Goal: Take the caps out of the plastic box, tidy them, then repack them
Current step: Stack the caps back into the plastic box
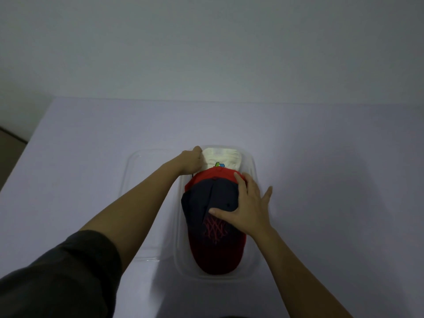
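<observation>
Plastic box (255, 249) w/ navy cap (206, 198), cream cap (226, 157)

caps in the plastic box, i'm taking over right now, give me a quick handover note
Left hand grips the white cap by its left edge, at the box's far end.
Right hand is open, spread flat on the crown of the navy cap.
In the plastic box, overlapped in a row: white cap, red cap, navy cap. The clear lid lies on the table, left of the box.
Done: lid off.
Left: one frame cannot tell whether the caps are yet to come out or already repacked; if untidied, take out, tidy, repack.
</observation>
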Available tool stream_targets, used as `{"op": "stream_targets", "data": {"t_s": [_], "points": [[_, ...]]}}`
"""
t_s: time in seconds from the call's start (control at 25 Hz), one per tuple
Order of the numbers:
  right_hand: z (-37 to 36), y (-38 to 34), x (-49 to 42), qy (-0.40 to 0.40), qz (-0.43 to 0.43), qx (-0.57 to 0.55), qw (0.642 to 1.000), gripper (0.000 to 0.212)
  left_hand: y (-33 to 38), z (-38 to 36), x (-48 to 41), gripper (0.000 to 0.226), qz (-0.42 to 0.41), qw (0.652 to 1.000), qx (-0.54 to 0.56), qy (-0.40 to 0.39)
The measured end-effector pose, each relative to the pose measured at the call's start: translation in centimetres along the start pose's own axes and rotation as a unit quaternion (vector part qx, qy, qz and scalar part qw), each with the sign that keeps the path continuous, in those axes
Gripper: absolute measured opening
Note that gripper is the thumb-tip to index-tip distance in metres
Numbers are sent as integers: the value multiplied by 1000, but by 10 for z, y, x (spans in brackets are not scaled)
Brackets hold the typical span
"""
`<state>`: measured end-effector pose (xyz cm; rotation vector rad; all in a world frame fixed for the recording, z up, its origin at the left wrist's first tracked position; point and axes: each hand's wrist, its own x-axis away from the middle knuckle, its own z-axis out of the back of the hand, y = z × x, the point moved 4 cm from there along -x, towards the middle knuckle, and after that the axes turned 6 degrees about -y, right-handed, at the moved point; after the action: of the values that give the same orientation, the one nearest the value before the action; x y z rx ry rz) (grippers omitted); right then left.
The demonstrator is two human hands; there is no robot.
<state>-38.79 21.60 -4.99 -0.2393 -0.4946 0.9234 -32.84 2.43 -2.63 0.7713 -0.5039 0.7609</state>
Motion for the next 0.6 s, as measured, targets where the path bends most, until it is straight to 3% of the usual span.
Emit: {"op": "stream_targets", "data": {"t_s": [0.16, 0.32, 0.44, 0.52, 0.6], "points": [[-3, 3, -1, -1, 19, 11, 1000, 113, 9, -3, 10, 41, 26, 999, 19, 24], [1, 5, -4, 15, 20, -86, 996, 81, 6, -5, 20, 30, 63, 990, -31, 124], [16, 13, -16, 45, 7, -94, 995, 47, -1, -17, 21, 30, 11, 991, -83, 100], [24, 16, -29, 29, 2, -51, 998, 40, -5, -23, 24, 33, -31, 994, -87, 66], [31, 18, -41, 19, -3, -24, 1000, 35, -9, -22, 24, 30, -75, 992, -63, 81]]}}
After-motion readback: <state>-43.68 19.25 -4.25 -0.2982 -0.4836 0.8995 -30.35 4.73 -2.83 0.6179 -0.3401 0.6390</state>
